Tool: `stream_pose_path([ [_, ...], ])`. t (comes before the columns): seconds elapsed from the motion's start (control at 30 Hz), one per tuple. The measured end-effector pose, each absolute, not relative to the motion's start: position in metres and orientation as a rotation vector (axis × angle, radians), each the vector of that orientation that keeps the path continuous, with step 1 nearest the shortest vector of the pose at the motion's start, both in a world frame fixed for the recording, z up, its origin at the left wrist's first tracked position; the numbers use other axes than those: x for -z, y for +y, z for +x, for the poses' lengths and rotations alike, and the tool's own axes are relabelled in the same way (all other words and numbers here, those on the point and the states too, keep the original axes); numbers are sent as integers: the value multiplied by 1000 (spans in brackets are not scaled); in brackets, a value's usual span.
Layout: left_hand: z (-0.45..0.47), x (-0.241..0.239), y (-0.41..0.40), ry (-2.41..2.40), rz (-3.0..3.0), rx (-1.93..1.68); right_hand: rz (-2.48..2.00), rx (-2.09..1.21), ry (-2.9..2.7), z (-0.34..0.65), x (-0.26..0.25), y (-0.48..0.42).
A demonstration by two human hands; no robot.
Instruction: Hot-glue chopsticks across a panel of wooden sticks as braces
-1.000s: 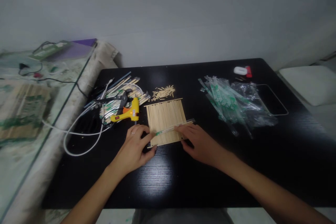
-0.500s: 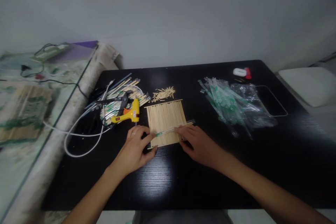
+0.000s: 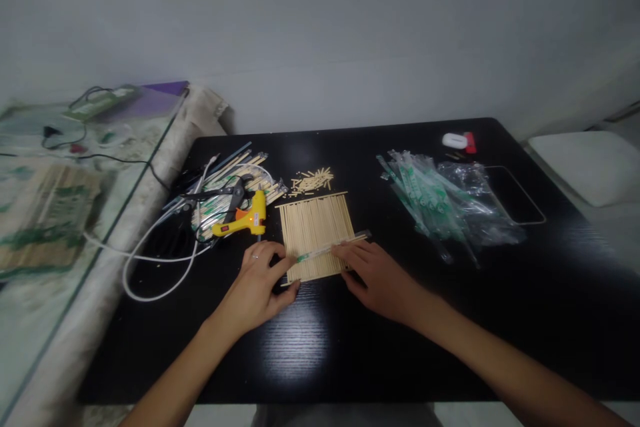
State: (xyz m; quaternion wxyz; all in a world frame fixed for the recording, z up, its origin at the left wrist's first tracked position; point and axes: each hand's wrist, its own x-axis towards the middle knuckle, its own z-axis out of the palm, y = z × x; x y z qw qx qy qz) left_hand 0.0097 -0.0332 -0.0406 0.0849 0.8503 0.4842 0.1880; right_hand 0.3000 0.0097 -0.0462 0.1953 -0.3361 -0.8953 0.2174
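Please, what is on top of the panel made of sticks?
A clear wrapper with green print lies across the stick panel, touched by the left hand and right hand. Its left end and the panel parts beneath cannot be seen.

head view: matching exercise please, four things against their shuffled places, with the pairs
1. yellow plastic glue gun
2. flat panel of pale wooden sticks
3. heap of short wooden pieces
4. white rounded case

a. far right corner of the black table
b. between left hand and right hand
c. left of the panel
d. just beyond the panel

1-c, 2-b, 3-d, 4-a
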Motion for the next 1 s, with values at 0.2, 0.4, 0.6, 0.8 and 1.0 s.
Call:
stream_pose_path([
  [0.2, 8, 43, -33, 1432, 2526, -557, -961, -593, -2501, 299, 46, 8],
  [0.4, 10, 44, -33, 1426, 2491, -551, -986, -576, -2520, 297, 44, 7],
  [0.6, 12, 42, -33, 1433, 2501, -553, -1011, -586, -2513, 296, 43, 7],
  [0.8, 12, 47, -33, 1441, 2490, -567, -1024, -573, -2504, 295, 43, 6],
  [1.0, 13, 48, -33, 1456, 2461, -596, -1019, -559, -2531, 295, 43, 4],
])
